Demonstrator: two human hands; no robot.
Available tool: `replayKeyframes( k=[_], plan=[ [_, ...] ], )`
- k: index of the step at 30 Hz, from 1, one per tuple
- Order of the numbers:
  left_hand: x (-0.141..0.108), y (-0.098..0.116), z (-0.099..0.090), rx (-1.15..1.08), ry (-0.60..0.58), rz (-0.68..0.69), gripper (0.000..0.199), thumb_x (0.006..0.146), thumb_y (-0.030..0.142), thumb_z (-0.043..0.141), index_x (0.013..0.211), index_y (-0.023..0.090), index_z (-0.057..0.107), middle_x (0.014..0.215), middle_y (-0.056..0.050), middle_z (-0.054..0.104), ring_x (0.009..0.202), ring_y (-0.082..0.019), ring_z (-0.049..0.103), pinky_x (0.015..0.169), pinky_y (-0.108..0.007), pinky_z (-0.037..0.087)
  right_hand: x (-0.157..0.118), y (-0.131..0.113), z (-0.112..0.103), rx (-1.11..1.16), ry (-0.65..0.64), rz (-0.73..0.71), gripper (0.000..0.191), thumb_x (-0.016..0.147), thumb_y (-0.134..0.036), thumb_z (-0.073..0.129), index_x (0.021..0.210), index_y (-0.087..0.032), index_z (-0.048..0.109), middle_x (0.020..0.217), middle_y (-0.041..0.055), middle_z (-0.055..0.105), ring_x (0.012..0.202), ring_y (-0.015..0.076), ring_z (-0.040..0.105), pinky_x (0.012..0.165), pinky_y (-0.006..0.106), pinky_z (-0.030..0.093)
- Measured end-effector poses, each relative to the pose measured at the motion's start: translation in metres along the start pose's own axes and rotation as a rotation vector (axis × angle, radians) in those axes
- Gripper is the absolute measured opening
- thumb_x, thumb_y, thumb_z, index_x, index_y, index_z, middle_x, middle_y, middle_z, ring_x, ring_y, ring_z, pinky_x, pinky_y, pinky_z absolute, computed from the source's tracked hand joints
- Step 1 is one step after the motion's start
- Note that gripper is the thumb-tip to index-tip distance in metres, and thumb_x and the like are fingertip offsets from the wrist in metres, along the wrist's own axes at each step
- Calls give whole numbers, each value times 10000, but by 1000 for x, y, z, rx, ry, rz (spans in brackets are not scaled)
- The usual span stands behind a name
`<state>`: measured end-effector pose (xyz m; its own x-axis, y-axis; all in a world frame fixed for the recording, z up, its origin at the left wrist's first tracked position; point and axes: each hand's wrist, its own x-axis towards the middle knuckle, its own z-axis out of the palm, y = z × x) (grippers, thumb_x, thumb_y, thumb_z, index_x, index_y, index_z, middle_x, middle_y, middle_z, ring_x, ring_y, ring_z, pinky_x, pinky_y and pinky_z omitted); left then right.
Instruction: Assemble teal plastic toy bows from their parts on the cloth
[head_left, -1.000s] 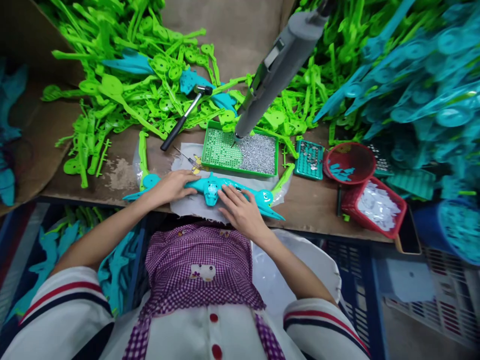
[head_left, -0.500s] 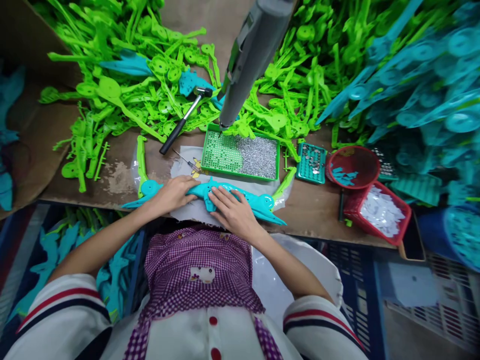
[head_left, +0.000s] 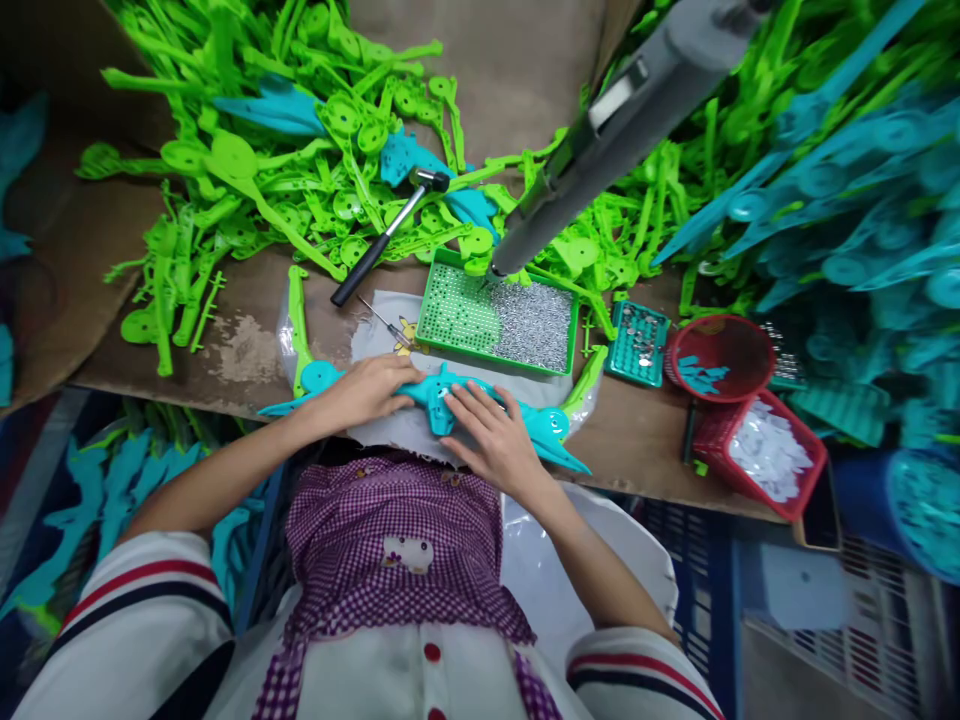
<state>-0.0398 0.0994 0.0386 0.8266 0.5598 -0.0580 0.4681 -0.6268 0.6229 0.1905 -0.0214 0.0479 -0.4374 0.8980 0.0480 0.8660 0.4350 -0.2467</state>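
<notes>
I've got left hand half-curled, right hand fingers spread, both on teal figure — near table front edge, narrow cloth strip before green tray. Figure's glossy, moulded; cloth wrinkled — tray perforated.

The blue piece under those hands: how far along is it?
Green limbs seem already joined at both ends. In hand: the blue piece, under the left hand and right hand. Apparently left: loose green parts heaped behind. Whether this piece is finished, I can't tell.
</notes>
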Motion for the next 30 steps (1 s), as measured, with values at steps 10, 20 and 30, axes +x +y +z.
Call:
replayKeyframes(
  k=[10,20,30],
  plan=[
    [-14,5,-8,188,6,-131,348,836,278,696,1173,210,642,1077,-81,702,1022,-252,640,862,-362,488,4,4,-1,18,-83,76,555,966,-519,446,1446,-243,474,1516,84,467,1424,275,422,1125,524,384],
    [-20,7,-9,161,64,-213,234,802,241,691,1031,195,676,1034,-63,704,1005,-250,640,815,-348,500,3,3,1,36,-65,69,555,958,-514,467,1428,-220,496,1513,105,466,1426,289,417,1123,550,381],
    [-22,1,-9,152,24,-191,318,844,315,689,1142,206,682,1146,-79,701,1032,-260,660,859,-367,511,5,3,4,-29,-78,20,570,955,-493,486,1428,-175,493,1518,140,444,1418,303,426,1123,553,378]
  ],
)
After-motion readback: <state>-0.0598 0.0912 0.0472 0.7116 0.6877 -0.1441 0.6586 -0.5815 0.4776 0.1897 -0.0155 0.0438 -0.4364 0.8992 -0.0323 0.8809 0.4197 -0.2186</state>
